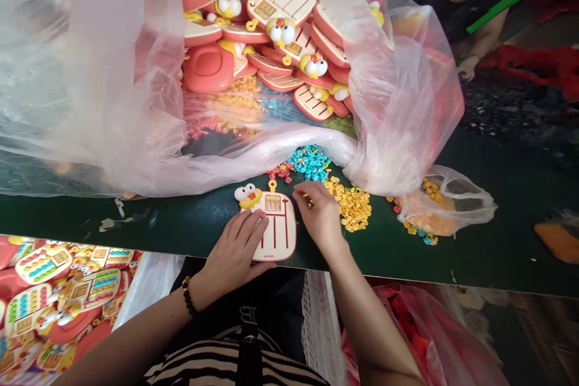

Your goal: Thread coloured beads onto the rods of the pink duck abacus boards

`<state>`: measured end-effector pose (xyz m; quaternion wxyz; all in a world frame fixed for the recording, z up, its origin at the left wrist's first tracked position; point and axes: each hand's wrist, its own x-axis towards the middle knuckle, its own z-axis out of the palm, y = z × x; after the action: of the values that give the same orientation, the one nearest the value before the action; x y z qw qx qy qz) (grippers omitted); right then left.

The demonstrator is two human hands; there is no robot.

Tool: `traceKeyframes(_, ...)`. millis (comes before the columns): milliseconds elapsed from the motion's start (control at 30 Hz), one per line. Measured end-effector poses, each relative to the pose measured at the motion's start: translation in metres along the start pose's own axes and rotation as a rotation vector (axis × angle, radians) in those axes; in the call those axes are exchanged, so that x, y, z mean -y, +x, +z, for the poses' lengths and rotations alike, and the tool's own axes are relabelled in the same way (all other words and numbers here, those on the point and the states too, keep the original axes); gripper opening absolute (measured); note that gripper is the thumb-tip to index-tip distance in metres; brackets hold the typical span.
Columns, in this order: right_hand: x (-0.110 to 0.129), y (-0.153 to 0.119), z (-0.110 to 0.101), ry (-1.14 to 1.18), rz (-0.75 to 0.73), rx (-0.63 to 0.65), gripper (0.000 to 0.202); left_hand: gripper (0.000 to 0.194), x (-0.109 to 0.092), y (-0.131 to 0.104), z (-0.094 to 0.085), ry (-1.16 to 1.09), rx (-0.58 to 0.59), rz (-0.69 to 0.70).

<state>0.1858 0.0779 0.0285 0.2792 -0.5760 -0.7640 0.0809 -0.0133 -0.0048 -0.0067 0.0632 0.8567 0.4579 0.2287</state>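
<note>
A cream toy board with red slots, a red rim and a yellow goggle-eyed duck head lies on the green table. My left hand holds it at its left side, fingers over the face and thumb along the lower edge. A small red piece shows at those fingertips. Just right of the board, my right hand is closed in a pinch, with bits of yellow between its fingers. Beyond it are loose piles of yellow pieces, blue pieces and red pieces.
A large clear plastic bag full of similar boards lies open across the back. To the right sits a small bag of pieces. Boards with colourful beads fill the lower left. A co-worker's hand appears at upper right.
</note>
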Motion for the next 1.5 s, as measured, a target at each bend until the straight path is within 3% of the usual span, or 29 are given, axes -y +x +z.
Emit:
traceKeyframes(167, 0.009, -0.028, 0.015, -0.062, -0.152, 0.024, 0.032, 0.066, -0.002, 0.004, -0.003, 0.074, 0.006, 0.033)
traceKeyframes(333, 0.022, -0.051, 0.011, -0.132, -0.138, 0.055, 0.033, 0.067, -0.003, 0.006, -0.003, 0.094, 0.008, 0.053)
traceKeyframes(467, 0.041, -0.065, 0.011, -0.055, -0.192, 0.106, 0.035, 0.07, -0.003, 0.005, 0.003, 0.094, -0.064, 0.029)
traceKeyframes(567, 0.04, -0.053, 0.014, 0.044, -0.221, 0.086, 0.036, 0.077, -0.002, 0.004, 0.007, 0.078, -0.108, -0.014)
traceKeyframes(700, 0.016, -0.006, 0.017, 0.012, 0.003, -0.062, 0.029, 0.087, 0.001, 0.003, 0.005, 0.072, -0.1, 0.012)
traceKeyframes(800, 0.0, 0.024, 0.02, -0.092, 0.08, 0.037, 0.024, 0.083, 0.0, 0.001, 0.003, 0.05, -0.111, 0.0)
traceKeyframes(867, -0.003, 0.03, 0.021, -0.076, 0.083, 0.065, 0.023, 0.077, 0.0, -0.001, 0.002, 0.029, -0.117, -0.023)
traceKeyframes(1033, 0.005, -0.002, 0.017, 0.157, 0.063, -0.011, 0.019, 0.07, 0.001, -0.006, 0.003, -0.032, -0.098, -0.034)
traceKeyframes(1200, 0.016, -0.035, 0.015, -0.086, -0.086, -0.039, 0.027, 0.073, 0.002, -0.005, 0.003, 0.031, -0.074, 0.034)
traceKeyframes(1367, 0.025, -0.045, 0.015, -0.263, -0.051, 0.059, 0.036, 0.069, 0.001, -0.003, 0.002, 0.061, -0.061, 0.044)
traceKeyframes(1500, 0.032, -0.06, 0.021, -0.274, -0.034, 0.013, 0.038, 0.073, -0.001, -0.001, -0.002, 0.054, -0.048, 0.015)
